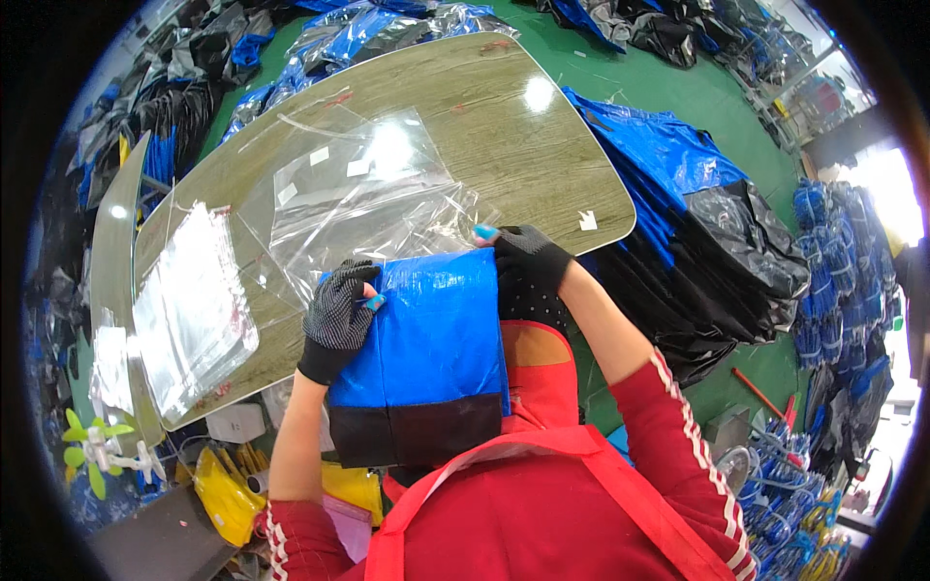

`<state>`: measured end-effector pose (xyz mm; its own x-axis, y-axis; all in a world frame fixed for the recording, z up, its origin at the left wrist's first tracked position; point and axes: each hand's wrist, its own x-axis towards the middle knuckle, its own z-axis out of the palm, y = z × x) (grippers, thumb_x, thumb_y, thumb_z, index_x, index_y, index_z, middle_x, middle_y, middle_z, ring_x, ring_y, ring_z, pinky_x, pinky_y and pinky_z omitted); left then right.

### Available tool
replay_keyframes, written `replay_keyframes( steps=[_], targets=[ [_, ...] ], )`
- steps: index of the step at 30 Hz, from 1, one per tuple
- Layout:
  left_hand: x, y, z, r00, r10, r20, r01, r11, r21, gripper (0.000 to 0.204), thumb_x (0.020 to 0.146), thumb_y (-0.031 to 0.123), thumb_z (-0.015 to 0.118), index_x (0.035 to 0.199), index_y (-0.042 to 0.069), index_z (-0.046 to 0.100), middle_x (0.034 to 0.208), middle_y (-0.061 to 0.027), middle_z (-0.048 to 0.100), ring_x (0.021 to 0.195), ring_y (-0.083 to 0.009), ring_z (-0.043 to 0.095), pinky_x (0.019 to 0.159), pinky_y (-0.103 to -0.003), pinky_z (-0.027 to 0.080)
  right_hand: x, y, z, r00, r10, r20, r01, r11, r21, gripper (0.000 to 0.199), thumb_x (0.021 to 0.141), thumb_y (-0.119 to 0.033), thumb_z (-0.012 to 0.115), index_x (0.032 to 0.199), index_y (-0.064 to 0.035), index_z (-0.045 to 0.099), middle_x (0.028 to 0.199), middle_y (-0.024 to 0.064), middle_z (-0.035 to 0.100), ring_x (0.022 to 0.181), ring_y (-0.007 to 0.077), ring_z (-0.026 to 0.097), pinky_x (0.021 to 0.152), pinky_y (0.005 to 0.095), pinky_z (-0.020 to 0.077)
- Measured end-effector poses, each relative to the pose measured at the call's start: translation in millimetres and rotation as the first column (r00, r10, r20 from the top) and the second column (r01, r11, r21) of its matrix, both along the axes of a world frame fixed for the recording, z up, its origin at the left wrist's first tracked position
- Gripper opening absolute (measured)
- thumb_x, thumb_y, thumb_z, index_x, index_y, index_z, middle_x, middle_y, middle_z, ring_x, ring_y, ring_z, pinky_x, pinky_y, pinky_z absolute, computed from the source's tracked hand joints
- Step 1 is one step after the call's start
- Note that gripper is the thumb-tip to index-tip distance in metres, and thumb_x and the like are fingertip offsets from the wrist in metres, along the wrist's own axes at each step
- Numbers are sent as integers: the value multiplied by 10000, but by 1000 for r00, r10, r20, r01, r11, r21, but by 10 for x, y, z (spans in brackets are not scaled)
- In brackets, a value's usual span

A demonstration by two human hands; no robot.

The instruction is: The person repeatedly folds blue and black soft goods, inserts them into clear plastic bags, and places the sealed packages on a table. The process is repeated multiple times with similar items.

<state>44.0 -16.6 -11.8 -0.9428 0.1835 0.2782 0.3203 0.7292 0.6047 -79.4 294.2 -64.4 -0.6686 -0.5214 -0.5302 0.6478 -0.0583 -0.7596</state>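
Note:
A folded blue-and-black plastic sheet (431, 329) lies in front of my body at the table's near edge, its blue part away from me and its black band toward me. My left hand (339, 315), in a dotted black glove with bare fingertips, is closed on the sheet's left upper edge. At its far right corner my right hand (531, 256), gloved the same way, has its fingers bent over the edge. One blue-tipped finger shows beside a clear plastic bag (354, 198). This crumpled bag lies on the table just beyond the sheet.
The wood-patterned table (513, 145) has rounded corners. A stack of clear bags (194, 310) lies at its left. Blue-and-black sheets (678, 223) hang in a pile at the right, with tied blue bundles (838, 261) farther right. A small green-bladed fan (97, 450) stands lower left.

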Motion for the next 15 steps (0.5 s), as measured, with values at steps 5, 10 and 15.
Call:
replay_keyframes(
  steps=[5,10,15],
  targets=[
    [57,11,8,996,5,-86,-2,1000,31,155,810,138,698,914,52,621,1153,-139,643,1155,-352,556,975,-436,433,-118,-241,-92,978,155,-140,-163,985,-51,279,887,-291,672,973,-26,653,864,26,652,742,114,599,642,250,483],
    [181,-75,-153,985,75,-154,-101,981,-164,181,862,163,649,1004,57,615,1207,-158,622,1177,-346,547,1010,-438,413,273,-109,171,887,29,-462,57,984,170,325,906,-301,658,1068,-20,628,928,29,661,833,95,592,738,254,484],
    [200,-269,-408,800,520,301,-601,694,398,247,876,150,649,1087,34,592,1078,-146,617,1038,-262,559,940,-366,431,528,-40,319,993,-60,-103,59,998,-18,216,894,-250,681,913,-45,616,841,42,641,740,112,598,674,268,517]
  ],
)
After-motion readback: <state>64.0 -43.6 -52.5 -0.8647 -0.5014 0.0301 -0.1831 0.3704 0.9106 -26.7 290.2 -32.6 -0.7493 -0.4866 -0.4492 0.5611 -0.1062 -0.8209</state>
